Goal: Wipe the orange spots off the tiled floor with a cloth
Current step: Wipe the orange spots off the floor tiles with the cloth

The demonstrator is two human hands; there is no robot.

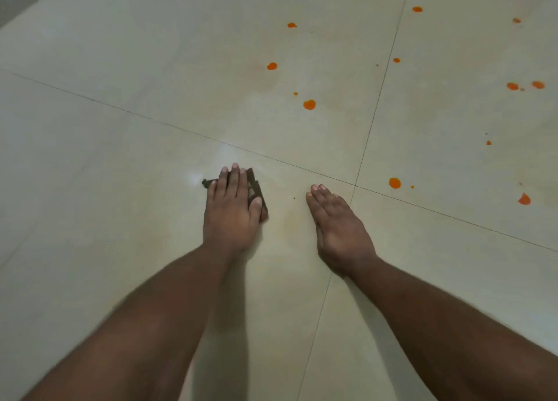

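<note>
Cloth [256, 189]: dark, folded small, flat on the floor [120, 159], mostly hidden under the left hand; only far-right edge and a left corner showing.
Cloth position: near tile, just short of the grout cross, left of centre.
Cloth axis: hard to tell w/ so little showing; visible edge runs near-to-far, tilted slightly right.
Left hand [231, 207]: flat on cloth, fingers straight and close together, thumb out to the right side, pressing down; no pinch.
Right hand [335, 219]: flat on bare tile, fingers straight and together, holding nothing; looks like a prop for body weight.
Nearest spot [394, 183]: round, right of both hands, past the grout line, on the next tile; closer to right hand than to cloth.
Next spots: big one [309, 104] ahead and right of cloth, on far tile; drop-shaped one [524, 199] far right.
Spot spread: approx. all ahead-right; none seen left of cloth.
Faint smear [290, 219]: pale orange haze between hands, prob. residue.
Move direction (judgement): cloth to slide right or ahead-right; left arm must cross in front of right hand, or right hand to shift first.
</note>
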